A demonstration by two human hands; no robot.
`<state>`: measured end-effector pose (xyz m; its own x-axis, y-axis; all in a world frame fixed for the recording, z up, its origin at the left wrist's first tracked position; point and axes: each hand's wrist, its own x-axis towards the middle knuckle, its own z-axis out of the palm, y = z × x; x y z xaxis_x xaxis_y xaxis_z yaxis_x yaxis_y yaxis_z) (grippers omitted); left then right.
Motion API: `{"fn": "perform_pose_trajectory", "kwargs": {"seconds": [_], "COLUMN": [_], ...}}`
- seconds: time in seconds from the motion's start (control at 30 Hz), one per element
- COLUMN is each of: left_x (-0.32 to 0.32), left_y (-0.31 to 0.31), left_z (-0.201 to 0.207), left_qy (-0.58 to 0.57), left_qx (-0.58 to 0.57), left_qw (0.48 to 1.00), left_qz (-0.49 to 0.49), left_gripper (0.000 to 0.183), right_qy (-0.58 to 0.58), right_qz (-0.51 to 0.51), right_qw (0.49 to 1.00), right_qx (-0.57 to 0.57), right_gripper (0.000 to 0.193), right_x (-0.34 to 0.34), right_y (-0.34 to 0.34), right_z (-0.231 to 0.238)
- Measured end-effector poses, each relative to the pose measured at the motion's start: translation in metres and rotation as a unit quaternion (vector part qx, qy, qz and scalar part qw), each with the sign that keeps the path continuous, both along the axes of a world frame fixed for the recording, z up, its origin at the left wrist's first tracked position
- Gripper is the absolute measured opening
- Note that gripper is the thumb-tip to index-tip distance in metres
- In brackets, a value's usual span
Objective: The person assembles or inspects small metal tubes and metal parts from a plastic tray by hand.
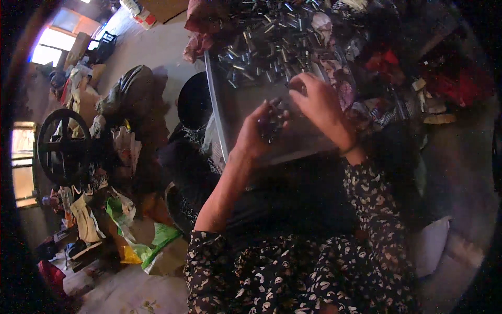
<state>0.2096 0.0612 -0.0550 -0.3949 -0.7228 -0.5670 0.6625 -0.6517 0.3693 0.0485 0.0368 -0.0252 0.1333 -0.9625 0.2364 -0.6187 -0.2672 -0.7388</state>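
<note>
My left hand [252, 133] is cupped over the near part of a shallow metal tray. A cluster of small dark shiny pieces [273, 121] lies in its palm and fingers; their exact kind is too small to tell. Just right of it and a little farther away, my right hand [317, 99] is bent with thumb and fingers curled together. Whatever is between those fingertips is too dark to make out. Many short shiny metal pins [272, 44] lie scattered in the far part of the tray [221, 128], beyond both hands.
Crumpled reddish cloth [201, 31] lies at the tray's far left corner, and patterned cloth [340, 86] along its right side. A black round container [193, 99] stands left of the tray. Farther left are a dark handwheel [64, 146], sacks and a green-white bag [157, 243].
</note>
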Motion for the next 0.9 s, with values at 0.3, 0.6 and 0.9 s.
{"fn": "perform_pose_trajectory", "kwargs": {"seconds": [0.3,0.6,0.9], "left_x": [0.063,0.089,0.076], "left_y": [0.011,0.009,-0.001], "left_z": [0.013,0.030,0.038], "left_qy": [0.146,0.141,0.232], "left_qx": [-0.055,-0.140,-0.146], "left_qw": [0.984,0.973,0.960], "left_qz": [0.085,0.113,0.054], "left_gripper": [0.024,0.033,0.030], "right_qy": [0.163,0.141,0.203], "right_qz": [0.187,0.203,0.064], "right_qw": [0.956,0.958,0.974], "right_qx": [-0.158,-0.144,-0.073], "right_gripper": [0.015,0.015,0.014], "right_x": [0.068,0.016,-0.010], "right_y": [-0.058,-0.043,-0.039], "right_z": [-0.057,-0.052,-0.032]}}
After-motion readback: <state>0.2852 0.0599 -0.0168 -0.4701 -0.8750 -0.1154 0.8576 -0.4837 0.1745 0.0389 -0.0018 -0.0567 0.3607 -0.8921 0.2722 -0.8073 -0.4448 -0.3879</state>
